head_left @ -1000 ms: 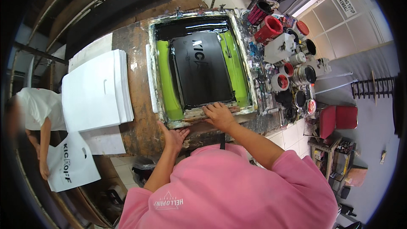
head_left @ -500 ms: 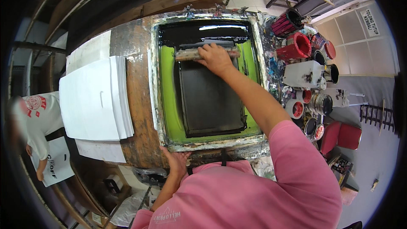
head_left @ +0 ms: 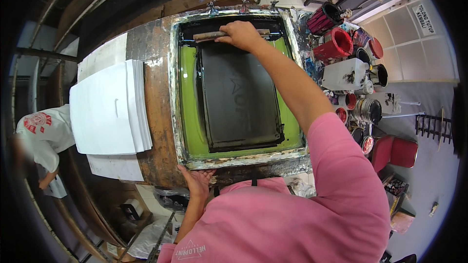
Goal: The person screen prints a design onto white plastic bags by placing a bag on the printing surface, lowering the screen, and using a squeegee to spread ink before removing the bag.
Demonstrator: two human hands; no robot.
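Presently, a brownish squeegee (head_left: 207,35) is grasped by the right hand (head_left: 240,35), whose fingers are closed over the bar. The squeegee is positioned crosswise inside a paint-stained screen frame (head_left: 175,92), at the frame's far end, well beyond the left hand (head_left: 197,181). The left hand is loosely opened, its thumb spread from the fingers, at the frame's near left corner; whether the frame is gripped cannot be told. Green mesh (head_left: 190,112) is seen between the hands, bordering a dark rectangular area (head_left: 239,97) on which faint lettering is noted. Black ink (head_left: 192,27) is found just beside the right hand. Left of both hands, a stack of white sheets (head_left: 105,112) is laid on the worn table (head_left: 158,112). Right of the right hand, a red tub (head_left: 335,44) and a white jug (head_left: 341,75) are placed.
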